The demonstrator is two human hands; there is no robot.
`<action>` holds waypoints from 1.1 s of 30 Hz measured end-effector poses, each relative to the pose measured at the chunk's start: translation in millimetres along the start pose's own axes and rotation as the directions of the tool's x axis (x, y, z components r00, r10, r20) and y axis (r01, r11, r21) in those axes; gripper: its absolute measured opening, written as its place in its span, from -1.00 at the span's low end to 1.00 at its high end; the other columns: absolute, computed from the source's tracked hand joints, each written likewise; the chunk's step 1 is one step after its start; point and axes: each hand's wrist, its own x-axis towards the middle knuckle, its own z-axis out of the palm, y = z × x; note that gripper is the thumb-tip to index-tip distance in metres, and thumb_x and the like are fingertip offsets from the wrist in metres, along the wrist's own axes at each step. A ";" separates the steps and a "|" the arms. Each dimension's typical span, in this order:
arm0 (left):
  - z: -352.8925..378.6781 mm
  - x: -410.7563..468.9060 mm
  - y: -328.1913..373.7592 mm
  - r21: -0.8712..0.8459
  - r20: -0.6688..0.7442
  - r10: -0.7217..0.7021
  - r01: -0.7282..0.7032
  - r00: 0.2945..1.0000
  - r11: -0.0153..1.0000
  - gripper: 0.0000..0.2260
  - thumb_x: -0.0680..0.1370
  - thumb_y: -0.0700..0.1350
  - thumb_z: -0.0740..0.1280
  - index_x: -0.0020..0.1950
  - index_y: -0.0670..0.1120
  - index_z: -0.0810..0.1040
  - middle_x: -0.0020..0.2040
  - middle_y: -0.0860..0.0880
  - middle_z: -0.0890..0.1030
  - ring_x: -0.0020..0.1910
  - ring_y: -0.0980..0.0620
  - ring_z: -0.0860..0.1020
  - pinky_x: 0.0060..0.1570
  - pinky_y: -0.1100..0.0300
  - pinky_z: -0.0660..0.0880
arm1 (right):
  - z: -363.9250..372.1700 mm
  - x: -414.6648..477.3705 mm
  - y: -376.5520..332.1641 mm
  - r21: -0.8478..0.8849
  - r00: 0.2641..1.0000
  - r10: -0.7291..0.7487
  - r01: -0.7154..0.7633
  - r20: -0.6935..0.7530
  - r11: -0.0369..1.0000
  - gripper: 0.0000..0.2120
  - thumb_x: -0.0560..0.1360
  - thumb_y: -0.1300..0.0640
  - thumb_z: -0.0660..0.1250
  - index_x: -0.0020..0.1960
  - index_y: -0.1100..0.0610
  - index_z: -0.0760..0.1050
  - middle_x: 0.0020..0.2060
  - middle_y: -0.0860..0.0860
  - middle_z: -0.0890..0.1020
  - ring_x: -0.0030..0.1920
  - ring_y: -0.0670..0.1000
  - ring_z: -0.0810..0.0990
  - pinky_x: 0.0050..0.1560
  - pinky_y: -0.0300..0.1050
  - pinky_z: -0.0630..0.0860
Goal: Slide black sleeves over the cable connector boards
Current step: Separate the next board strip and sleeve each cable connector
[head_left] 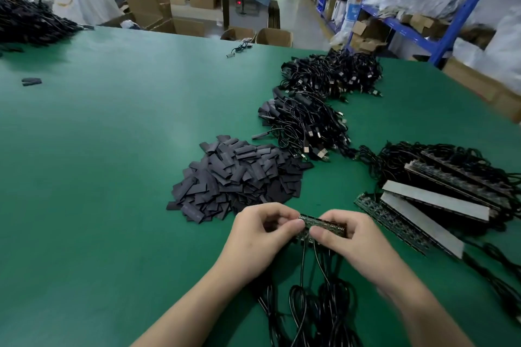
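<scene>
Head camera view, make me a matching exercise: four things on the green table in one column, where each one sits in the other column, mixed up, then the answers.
Column one
1. heap of flat black sleeves
2. small green circuit board strip with black cables
3. stack of long board panels with pale grey backing
4. small black pieces lying alone

Column two
A. far left of the green table
B. right of the right hand
C. pinched between the left hand and the right hand
D. just beyond both hands

Pairs: 1-D, 2-C, 3-B, 4-A.
</scene>
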 end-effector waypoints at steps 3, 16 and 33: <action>-1.6 -1.5 1.4 -0.033 0.008 -0.012 0.013 1.000 0.999 -0.97 0.53 -0.09 0.52 -0.07 -0.03 0.73 -0.25 0.07 0.67 -0.23 0.15 0.59 -0.12 0.28 0.50 | 12.5 -1.8 5.1 0.074 0.997 -0.024 0.029 -0.067 0.997 -0.92 0.53 -0.01 0.51 -0.01 -0.03 0.71 -0.18 0.03 0.74 -0.18 -0.03 0.68 -0.01 0.07 0.59; -5.1 2.0 -0.9 -0.119 0.118 -0.009 0.024 0.993 0.993 -0.83 0.41 0.05 0.54 -0.17 -0.04 0.75 -0.34 0.00 0.60 -0.35 0.11 0.44 -0.34 0.33 0.35 | 23.0 -1.2 11.8 0.182 0.991 -0.107 0.121 -0.084 0.976 -0.86 0.48 -0.07 0.49 -0.06 -0.02 0.71 -0.19 0.02 0.74 -0.14 -0.02 0.68 0.02 0.08 0.59; -8.9 1.7 1.6 -0.199 0.186 -0.060 0.097 0.981 0.975 -0.87 0.44 -0.03 0.53 -0.15 -0.09 0.74 -0.25 -0.09 0.64 -0.25 0.02 0.47 -0.26 0.32 0.38 | 23.1 1.5 10.1 0.328 0.993 -0.115 0.110 -0.005 0.938 -0.96 0.52 0.14 0.51 -0.11 0.07 0.68 -0.25 0.03 0.69 -0.18 -0.05 0.61 -0.02 -0.14 0.54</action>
